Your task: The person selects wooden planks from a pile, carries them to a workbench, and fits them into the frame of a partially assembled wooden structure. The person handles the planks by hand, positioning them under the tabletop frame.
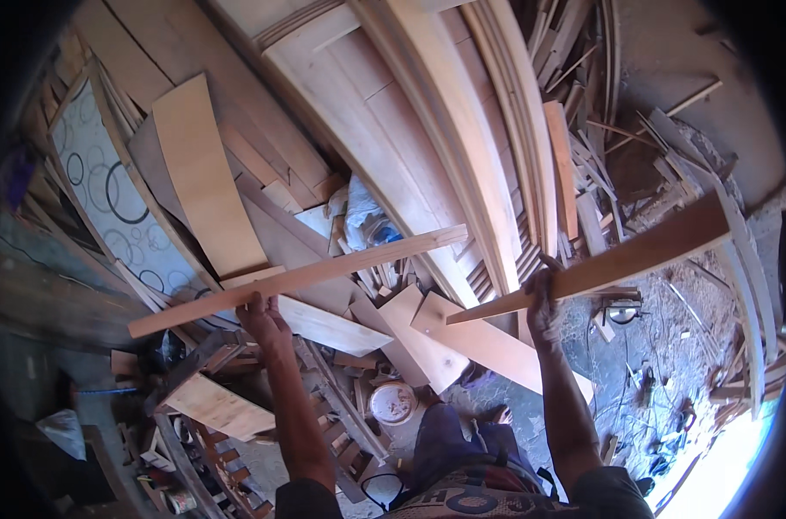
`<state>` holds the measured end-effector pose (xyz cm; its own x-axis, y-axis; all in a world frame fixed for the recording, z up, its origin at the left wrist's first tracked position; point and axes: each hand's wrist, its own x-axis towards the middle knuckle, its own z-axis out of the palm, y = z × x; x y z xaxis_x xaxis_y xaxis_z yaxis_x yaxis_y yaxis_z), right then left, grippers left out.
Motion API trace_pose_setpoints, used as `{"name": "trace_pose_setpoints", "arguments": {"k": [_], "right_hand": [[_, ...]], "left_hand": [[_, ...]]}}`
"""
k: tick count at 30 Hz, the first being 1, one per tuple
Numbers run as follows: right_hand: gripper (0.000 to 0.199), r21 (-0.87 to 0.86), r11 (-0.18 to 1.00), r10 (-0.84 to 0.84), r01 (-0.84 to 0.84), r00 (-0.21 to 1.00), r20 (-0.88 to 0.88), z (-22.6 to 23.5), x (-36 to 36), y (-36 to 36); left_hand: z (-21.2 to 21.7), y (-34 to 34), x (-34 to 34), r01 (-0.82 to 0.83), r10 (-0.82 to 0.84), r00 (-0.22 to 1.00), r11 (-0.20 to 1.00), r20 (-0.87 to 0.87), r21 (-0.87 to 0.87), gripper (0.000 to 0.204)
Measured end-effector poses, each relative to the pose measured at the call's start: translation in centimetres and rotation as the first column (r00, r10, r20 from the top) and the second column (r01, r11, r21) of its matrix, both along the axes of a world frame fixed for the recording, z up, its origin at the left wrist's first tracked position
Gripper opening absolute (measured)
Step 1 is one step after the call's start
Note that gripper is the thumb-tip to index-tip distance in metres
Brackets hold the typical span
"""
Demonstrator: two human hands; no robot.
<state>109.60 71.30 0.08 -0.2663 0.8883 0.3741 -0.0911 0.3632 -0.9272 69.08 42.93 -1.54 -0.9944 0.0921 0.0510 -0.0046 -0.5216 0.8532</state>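
My left hand (261,318) is closed around a long, narrow wooden strip (358,262), gripping it from below toward its left end. The strip slants up to the right in front of me. In my right hand (544,303) is a wider brown wooden board (644,251), held near its left part and reaching out to the right. The two pieces are apart from each other. Beneath them, several loose boards lie overlapping, among them a light plank (332,327) and an orange-brown board (505,346).
Long wooden panels and frames (427,95) lean ahead. At left stand a tan board (204,173) and a panel with circle patterns (107,182). A white bucket (394,404) is by my legs. Offcuts (600,208) and a circular saw (622,310) lie on the right.
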Motion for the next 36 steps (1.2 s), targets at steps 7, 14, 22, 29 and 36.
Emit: {"name": "trace_pose_setpoints", "arguments": {"k": [7,14,22,29,36], "right_hand": [[0.032,-0.066,0.997,0.042,-0.045,0.998,-0.045,6.6,12.5,-3.1],[0.032,-0.105,0.992,-0.035,0.066,0.961,0.274,2.7,30.3,-8.1],[0.080,0.017,0.988,-0.137,0.154,0.822,0.552,5.2,38.7,-13.0],[0.042,-0.072,0.978,-0.113,0.194,0.792,0.600,4.8,42.0,-16.3],[0.029,0.100,0.855,-0.449,0.509,0.630,0.633,2.8,47.0,-18.7]], "left_hand": [[3.6,1.1,11.7,0.285,-0.334,0.942,0.828,0.017,0.483,0.032],[9.6,6.2,23.7,0.526,-0.516,0.837,0.671,-0.181,0.522,0.031],[10.9,12.7,38.5,0.509,-0.509,0.843,0.859,-0.172,-0.046,0.040],[7.8,16.6,45.8,0.739,-0.741,0.672,0.669,0.011,-0.082,0.045],[4.4,22.1,48.3,0.699,-0.697,0.677,0.710,0.236,0.091,0.047]]}}
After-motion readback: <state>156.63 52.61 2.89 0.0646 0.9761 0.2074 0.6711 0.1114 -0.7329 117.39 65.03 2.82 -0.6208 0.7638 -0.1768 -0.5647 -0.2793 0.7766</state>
